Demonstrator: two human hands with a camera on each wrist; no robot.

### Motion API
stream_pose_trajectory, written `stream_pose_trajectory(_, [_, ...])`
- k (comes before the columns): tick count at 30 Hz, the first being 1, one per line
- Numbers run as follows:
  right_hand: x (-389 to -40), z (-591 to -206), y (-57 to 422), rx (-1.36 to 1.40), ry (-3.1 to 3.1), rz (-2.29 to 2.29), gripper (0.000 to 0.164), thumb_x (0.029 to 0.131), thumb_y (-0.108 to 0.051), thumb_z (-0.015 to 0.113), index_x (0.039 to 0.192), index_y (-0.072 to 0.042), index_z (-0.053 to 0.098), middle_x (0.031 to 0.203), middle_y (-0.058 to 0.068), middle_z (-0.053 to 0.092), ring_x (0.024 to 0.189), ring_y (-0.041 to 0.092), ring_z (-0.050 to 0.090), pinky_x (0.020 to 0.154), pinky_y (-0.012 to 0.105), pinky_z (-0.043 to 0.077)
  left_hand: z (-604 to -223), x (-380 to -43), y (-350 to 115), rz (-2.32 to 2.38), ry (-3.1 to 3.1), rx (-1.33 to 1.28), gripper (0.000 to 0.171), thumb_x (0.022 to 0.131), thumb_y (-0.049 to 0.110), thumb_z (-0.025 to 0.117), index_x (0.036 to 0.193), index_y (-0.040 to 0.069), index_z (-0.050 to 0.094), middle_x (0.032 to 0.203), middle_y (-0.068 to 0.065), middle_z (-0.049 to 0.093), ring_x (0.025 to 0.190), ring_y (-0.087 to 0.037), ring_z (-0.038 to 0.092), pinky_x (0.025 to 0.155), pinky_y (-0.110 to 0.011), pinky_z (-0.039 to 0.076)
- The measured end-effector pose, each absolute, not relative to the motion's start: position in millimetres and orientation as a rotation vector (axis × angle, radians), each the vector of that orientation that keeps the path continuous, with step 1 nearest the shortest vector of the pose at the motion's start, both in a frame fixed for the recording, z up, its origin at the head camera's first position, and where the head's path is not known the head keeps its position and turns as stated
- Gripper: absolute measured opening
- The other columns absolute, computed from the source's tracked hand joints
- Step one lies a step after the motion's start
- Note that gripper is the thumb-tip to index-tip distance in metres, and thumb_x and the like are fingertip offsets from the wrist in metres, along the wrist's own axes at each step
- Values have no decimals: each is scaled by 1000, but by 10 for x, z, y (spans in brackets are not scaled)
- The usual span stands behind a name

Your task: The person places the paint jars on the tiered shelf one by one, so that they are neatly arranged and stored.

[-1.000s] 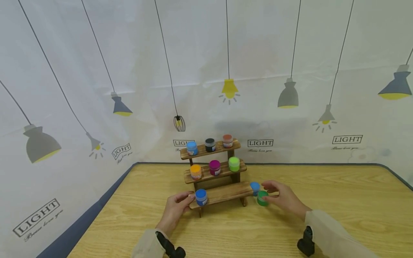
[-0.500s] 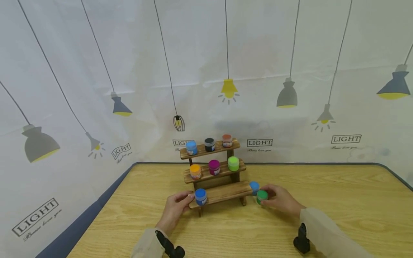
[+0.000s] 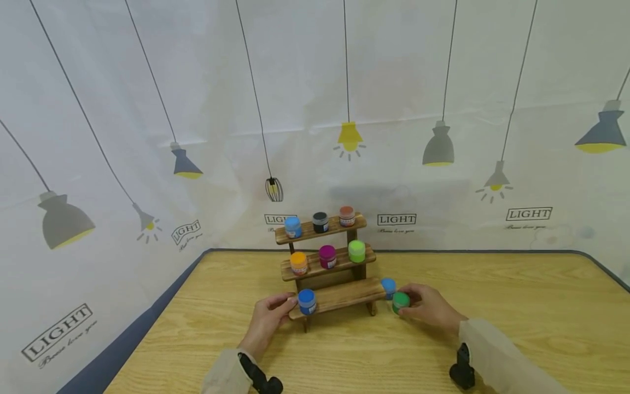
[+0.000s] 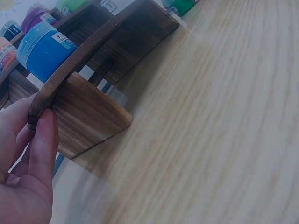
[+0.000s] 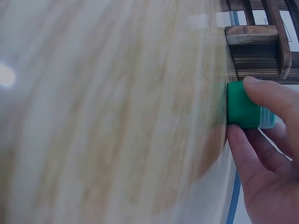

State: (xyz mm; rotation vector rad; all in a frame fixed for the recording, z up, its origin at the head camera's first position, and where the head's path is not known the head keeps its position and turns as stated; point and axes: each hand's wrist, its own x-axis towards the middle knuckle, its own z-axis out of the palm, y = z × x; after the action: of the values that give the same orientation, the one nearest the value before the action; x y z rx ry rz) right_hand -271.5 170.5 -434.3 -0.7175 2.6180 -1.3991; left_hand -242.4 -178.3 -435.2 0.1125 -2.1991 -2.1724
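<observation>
My left hand (image 3: 268,320) pinches the left end of the lowest step of a three-tier wooden stand (image 3: 344,295), thumb and fingers on either side of the board in the left wrist view. A dark blue paint jar (image 3: 307,302) sits on that step beside the fingertips. To the right of the stand, my right hand (image 3: 433,307) grips a green paint jar (image 5: 244,105) between thumb and fingers, low at the wooden table. Just behind it is another blue paint jar (image 3: 388,287), partly hidden by the green one and the step's end.
On the top tier are light blue (image 3: 292,227), black (image 3: 320,221) and orange-red (image 3: 346,216) jars. The middle tier bears orange (image 3: 298,263), purple (image 3: 327,256) and lime green (image 3: 356,251) ones. A lamp-printed cloth (image 3: 394,180) hangs behind the table (image 3: 517,295).
The right hand has closed in around the green jar, which it was just reaching with spread fingers a second ago. The left hand has stayed on the stand.
</observation>
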Motion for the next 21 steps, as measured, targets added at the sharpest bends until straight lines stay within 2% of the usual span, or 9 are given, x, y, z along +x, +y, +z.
stream_pose_trajectory(14, [-2647, -4259, 1773, -603, 2657, -1405, 44, 77, -16, 69, 113, 5, 53, 100, 9, 58, 91, 26, 54, 73, 32, 47, -4348, -2425, -1794, -2181, -2214, 114, 40, 82, 18, 65, 110, -9, 57, 85, -1, 62, 70, -6, 53, 58, -21, 47])
stream_pose_trajectory(21, [-2633, -4249, 1790, -630, 2705, -1387, 44, 77, -15, 69, 112, 7, 54, 100, 11, 59, 91, 27, 55, 75, 35, 47, -4359, -2444, -1802, -2178, -2227, 110, 38, 83, 16, 63, 110, -9, 57, 86, -1, 61, 71, -6, 53, 58, -21, 47])
